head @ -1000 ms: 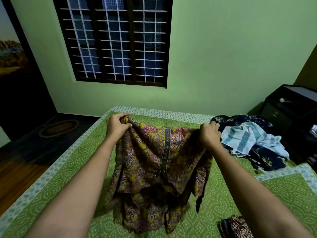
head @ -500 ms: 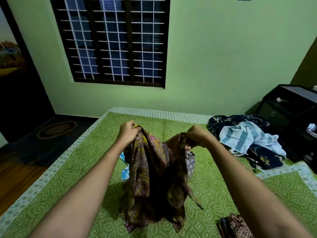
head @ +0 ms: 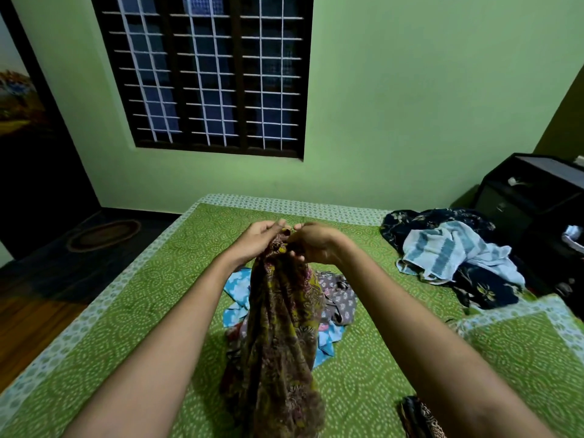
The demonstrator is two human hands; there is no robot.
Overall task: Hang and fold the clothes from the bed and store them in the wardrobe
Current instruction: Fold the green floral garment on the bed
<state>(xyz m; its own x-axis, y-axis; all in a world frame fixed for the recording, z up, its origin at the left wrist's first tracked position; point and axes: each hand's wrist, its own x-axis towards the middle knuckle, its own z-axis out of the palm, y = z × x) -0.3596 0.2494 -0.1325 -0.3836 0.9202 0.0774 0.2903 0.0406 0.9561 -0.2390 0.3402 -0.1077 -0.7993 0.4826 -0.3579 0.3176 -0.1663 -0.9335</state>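
A brown and mustard floral garment [head: 281, 336] hangs folded lengthwise above the green bedspread [head: 120, 314]. My left hand [head: 256, 240] and my right hand [head: 313, 243] meet at its top edge, and both pinch the cloth there. Under the hanging garment lie a light blue printed cloth [head: 237, 294] and a grey floral cloth [head: 343, 298]. At the bed's far right sits a heap with a pale blue striped towel [head: 452, 251] over a navy floral garment [head: 483, 290].
A dark patterned cloth [head: 420, 418] lies at the near right edge of the bed. A black cabinet [head: 534, 197] stands right of the bed. A barred window [head: 205, 74] fills the green wall. An oval mat [head: 102, 235] lies on the dark floor at left.
My hands have come together at the middle, which folds the spread garment in half lengthwise. The blue and grey cloths under it have come into view.
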